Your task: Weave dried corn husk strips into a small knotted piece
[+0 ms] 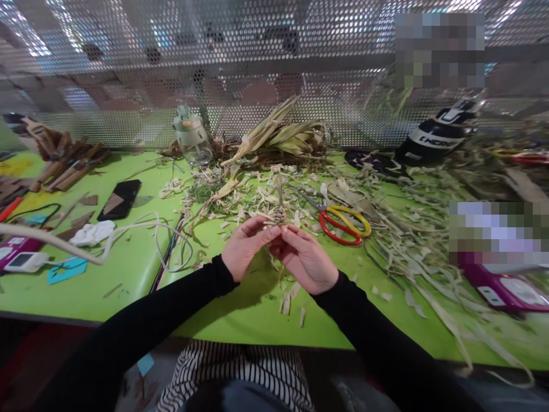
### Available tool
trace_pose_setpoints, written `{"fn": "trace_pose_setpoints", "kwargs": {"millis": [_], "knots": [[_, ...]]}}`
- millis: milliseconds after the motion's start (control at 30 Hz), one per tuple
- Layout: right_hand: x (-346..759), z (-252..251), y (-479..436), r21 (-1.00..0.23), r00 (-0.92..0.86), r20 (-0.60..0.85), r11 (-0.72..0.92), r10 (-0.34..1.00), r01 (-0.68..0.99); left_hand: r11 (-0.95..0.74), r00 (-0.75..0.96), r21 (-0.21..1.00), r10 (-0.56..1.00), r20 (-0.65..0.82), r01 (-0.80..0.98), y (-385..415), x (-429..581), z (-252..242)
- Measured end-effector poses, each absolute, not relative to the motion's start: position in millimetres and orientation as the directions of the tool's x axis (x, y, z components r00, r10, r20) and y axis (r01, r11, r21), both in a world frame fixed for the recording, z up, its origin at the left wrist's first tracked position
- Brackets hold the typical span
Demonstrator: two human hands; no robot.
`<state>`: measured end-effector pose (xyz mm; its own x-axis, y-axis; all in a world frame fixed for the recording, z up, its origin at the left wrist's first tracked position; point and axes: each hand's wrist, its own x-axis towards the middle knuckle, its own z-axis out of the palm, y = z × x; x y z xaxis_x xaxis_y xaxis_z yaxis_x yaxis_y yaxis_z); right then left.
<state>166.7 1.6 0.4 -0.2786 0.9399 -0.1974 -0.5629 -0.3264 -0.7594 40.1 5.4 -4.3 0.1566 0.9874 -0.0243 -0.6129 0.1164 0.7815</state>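
Observation:
My left hand [245, 247] and my right hand [305, 256] meet over the green table, fingertips pinched together. Between them is a small woven piece of dried plant strips [279, 215], with a thin stalk standing up from it. Both thumbs press at its lower end, and the fingers hide part of it. Just right of my right hand lie scissors [343, 224] with one red and one yellow handle loop, blades pointing up and left. Pale husk scraps [266, 191] are strewn behind and around my hands. A few cut bits [285, 303] lie on the near table surface.
Dried corn husks [278, 134] are heaped against the perforated metal screen [240, 63]. A clear bottle [194, 137] and a black bottle [437, 134] stand at the back. Left are a phone [120, 199], a white cable [159, 240] and a power strip [21, 256]. Long strips [422, 280] trail right.

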Motion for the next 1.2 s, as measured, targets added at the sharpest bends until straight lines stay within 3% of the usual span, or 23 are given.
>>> {"fn": "trace_pose_setpoints", "kwargs": {"millis": [133, 233, 367, 500, 633, 767, 867, 933, 1033, 1100, 1200], "knots": [[190, 14, 10, -0.933, -0.334, -0.183, -0.271, 0.925, -0.239, 0.154, 0.222, 0.842, 0.974, -0.042, -0.517, 10, 32, -1], [207, 35, 15, -0.998, -0.252, -0.042, -0.05, 0.967, -0.026, 0.129, 0.299, 0.905, 0.954, -0.002, -0.406, 11, 27, 5], [207, 50, 16, -0.926, -0.257, 0.113, 0.195, 0.96, 0.323, 0.188, 0.444, 0.947, 0.895, -0.055, -0.261, 6, 24, 8], [198, 42, 14, -0.807, -0.251, 0.309, 0.392, 0.917, 0.442, 0.25, 0.484, 0.956, 0.862, -0.148, -0.153, 4, 21, 5], [195, 33, 9, -0.714, -0.158, 0.432, 0.443, 0.888, 0.542, -0.05, 0.502, 0.987, 0.864, -0.035, 0.154, 4, 19, 6], [196, 33, 6, -0.768, -0.039, 0.364, 0.323, 0.931, 0.553, -0.321, 0.482, 0.897, 0.864, 0.147, 0.303, 0, 21, 5], [198, 33, 7, -0.812, -0.001, 0.294, 0.251, 0.956, 0.528, -0.363, 0.499, 0.889, 0.846, 0.188, 0.28, -2, 22, 1], [200, 33, 10, -0.843, 0.002, 0.249, 0.216, 0.968, 0.494, -0.299, 0.508, 0.926, 0.849, 0.148, 0.229, -4, 24, -3], [206, 33, 16, -0.878, -0.083, 0.163, 0.183, 0.983, 0.443, 0.04, 0.535, 0.999, 0.844, -0.034, -0.001, -7, 28, -8], [211, 33, 19, -0.886, -0.205, 0.118, 0.196, 0.972, 0.421, 0.297, 0.563, 0.934, 0.815, -0.139, -0.2, -9, 31, -10], [215, 32, 21, -0.901, -0.358, 0.101, 0.238, 0.928, 0.364, 0.443, 0.563, 0.821, 0.805, -0.187, -0.36, -10, 34, -10]]}}
